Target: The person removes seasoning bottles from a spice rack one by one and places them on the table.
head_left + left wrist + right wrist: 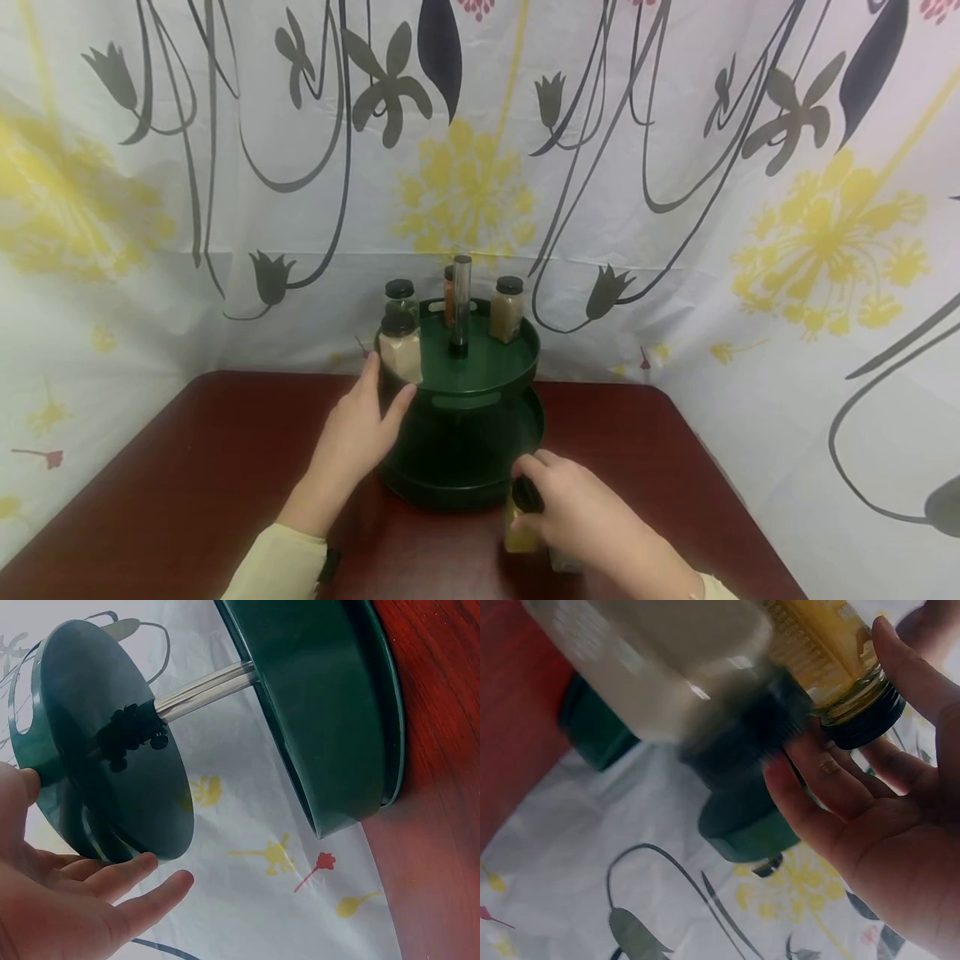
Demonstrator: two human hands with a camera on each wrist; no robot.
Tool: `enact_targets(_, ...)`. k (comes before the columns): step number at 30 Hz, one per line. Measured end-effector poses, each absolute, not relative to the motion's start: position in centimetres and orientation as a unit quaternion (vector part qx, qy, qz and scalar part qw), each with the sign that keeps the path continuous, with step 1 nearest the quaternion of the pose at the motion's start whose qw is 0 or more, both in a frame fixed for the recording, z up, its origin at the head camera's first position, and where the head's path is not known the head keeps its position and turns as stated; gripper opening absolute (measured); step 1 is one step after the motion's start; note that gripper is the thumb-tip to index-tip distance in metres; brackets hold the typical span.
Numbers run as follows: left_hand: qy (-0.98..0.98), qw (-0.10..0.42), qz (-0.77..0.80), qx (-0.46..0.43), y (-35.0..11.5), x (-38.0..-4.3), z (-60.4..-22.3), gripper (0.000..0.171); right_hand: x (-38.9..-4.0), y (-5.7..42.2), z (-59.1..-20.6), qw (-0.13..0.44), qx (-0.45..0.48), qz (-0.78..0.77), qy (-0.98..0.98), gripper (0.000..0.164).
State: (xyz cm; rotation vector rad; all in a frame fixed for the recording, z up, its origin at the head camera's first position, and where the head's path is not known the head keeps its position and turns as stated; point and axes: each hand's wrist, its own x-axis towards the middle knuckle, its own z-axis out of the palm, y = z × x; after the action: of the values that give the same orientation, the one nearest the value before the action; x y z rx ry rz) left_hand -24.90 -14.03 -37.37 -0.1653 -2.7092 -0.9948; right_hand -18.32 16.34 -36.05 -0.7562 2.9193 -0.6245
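Observation:
A two-tier green turntable tray point(483, 379) stands on the table. My left hand point(360, 429) touches the left rim of its upper tier, thumb and fingers spread along the wall; in the left wrist view the fingers point(124, 879) are nearly straight. Beside that hand, a jar of cream-coloured powder point(402, 354) with a black lid stands on the upper tier. My right hand point(573, 504) pinches the black lid of a yellow spice jar point(521, 533) in front of the lower tier. Next to it a beige jar point(660, 660), blurred in the right wrist view, is mostly hidden by the hand in the head view.
Also on the upper tier are a jar with green contents point(402, 302), an orange jar point(448, 304) and a tan jar point(507, 312), around a metal post point(461, 308). A flower-patterned cloth point(675, 333) surrounds the dark red table point(247, 433) at the back and sides.

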Motion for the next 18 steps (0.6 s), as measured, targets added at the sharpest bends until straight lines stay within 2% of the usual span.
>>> enact_targets(8, -0.928, 0.126, -0.347, -0.056, -14.0, -24.8, -37.3, 0.095, -18.8, 16.9, -38.2, 0.072, -0.257, -0.196, 0.944, 0.037)
enact_targets(18, -0.927, 0.122, -0.350, -0.052, -14.0, -24.7, -37.3, 0.096, -18.8, 16.9, -38.3, 0.069, -0.268, -0.180, 0.944, 0.038)
